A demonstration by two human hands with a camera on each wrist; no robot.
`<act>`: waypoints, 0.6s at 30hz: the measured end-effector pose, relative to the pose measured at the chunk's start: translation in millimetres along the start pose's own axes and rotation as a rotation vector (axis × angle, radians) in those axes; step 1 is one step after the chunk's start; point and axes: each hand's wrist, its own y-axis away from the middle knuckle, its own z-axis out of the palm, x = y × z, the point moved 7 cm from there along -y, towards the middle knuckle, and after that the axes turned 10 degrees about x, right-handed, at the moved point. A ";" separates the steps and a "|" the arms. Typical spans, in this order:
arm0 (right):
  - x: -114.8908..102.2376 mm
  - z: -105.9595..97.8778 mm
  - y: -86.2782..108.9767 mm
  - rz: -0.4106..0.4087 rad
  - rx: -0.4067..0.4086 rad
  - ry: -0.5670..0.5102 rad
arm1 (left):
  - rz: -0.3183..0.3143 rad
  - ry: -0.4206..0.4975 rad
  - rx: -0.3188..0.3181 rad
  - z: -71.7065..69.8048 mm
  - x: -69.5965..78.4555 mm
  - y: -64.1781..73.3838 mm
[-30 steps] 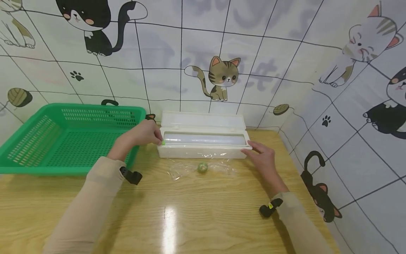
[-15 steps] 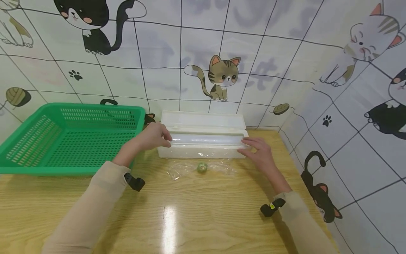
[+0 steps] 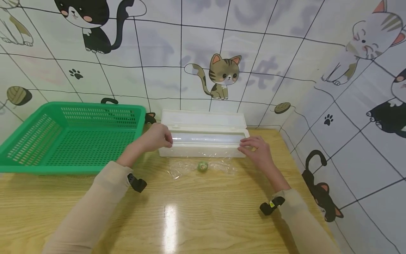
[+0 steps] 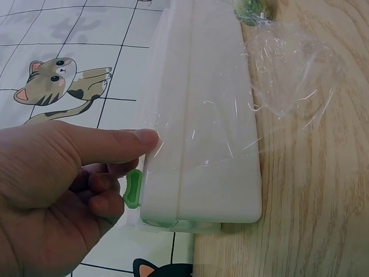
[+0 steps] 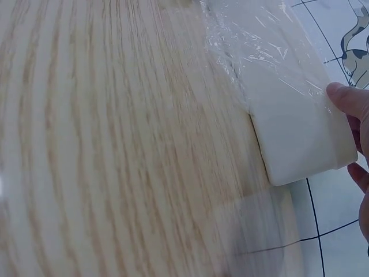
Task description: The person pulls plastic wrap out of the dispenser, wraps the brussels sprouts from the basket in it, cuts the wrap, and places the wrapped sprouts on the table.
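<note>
A long white cling film box (image 3: 198, 151) lies near the wall, its lid (image 3: 203, 119) tipped back. The roll of film (image 3: 203, 138) shows inside. From the roll, clear cling film (image 4: 216, 109) hangs over the box front. My left hand (image 3: 155, 137) pinches the film near the box's left end. Beside those fingers sits a green slide cutter (image 4: 133, 188). At the right end, my right hand (image 3: 257, 150) holds the film's other side, thumb (image 5: 343, 97) at its edge. A small round green item (image 3: 202, 167) in clear film lies before the box.
A green slatted plastic basket (image 3: 73, 170) stands left of the box, close to my left forearm. The wooden table (image 3: 203, 215) meets a cat-patterned wall covering (image 3: 272, 56) behind and at the right. Wrist cameras sit on both cuffs.
My left hand has moved right from the box's left corner to the film edge and closed its fingers there. My right hand has shifted slightly left from the box's right end.
</note>
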 end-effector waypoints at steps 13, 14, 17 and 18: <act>-12.6 -10.8 6.7 -0.206 0.071 -0.029 | 0.100 -0.057 -0.092 9.6 16.3 10.4; -13.4 -11.9 8.1 -0.208 0.066 -0.027 | 0.109 -0.059 -0.097 9.7 17.9 12.8; -15.0 -15.3 13.5 -0.203 0.033 -0.027 | 0.128 -0.065 -0.111 10.6 22.0 20.2; -16.1 -16.5 15.4 -0.206 0.021 -0.032 | 0.136 -0.065 -0.116 11.2 22.7 22.5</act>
